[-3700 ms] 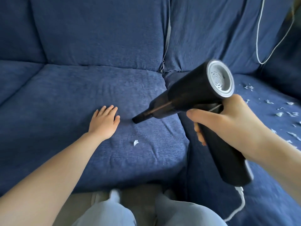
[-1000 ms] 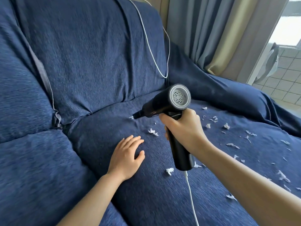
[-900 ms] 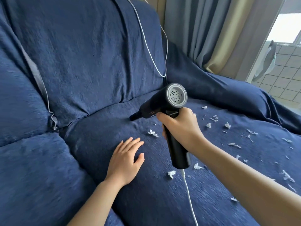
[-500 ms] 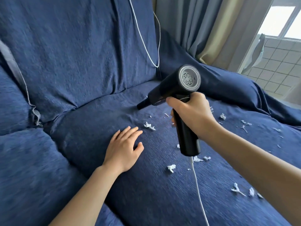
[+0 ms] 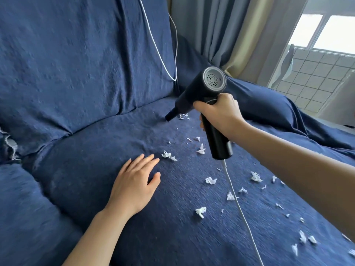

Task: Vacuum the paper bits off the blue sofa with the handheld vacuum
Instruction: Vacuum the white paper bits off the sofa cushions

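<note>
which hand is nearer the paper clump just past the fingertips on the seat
Left. The left hand lies flat on the sofa seat, its fingertips just short of the paper clump. The right hand is farther back and raised, holding the vacuum.

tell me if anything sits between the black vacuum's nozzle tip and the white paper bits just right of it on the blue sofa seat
Nothing visible does. The black handheld vacuum, gripped by the right hand, has its nozzle down at the blue sofa seat cushion, and the nearest white paper bits lie right beside the tip on bare fabric.
</note>
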Tool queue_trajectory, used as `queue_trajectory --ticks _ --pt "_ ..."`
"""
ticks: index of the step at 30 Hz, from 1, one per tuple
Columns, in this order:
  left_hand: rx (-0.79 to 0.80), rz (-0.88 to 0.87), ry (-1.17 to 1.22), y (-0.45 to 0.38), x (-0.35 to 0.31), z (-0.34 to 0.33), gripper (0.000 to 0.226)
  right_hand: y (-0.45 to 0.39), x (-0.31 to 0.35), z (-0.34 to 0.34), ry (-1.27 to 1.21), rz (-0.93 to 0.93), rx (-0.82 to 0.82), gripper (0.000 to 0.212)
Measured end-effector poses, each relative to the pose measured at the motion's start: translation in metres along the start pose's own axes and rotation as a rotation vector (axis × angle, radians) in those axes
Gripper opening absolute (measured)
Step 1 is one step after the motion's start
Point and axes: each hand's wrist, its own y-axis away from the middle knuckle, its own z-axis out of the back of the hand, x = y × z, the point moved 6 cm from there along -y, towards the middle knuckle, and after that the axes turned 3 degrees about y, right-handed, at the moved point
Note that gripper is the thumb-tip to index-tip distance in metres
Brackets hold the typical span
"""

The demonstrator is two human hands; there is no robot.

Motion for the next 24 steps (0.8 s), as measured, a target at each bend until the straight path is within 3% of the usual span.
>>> queue_trajectory --ticks 15,24 --pt "-0.008 0.006 -0.021 0.003 -0.002 0.002 0.078 -0.035 -0.006 -0.028 -0.145 -0.075 0.052 0.019" --pt "-0.016 0.016 -0.01 0.005 -0.001 0.003 0.076 -0.054 0.008 -0.058 -0.058 -0.001 0.074 0.023"
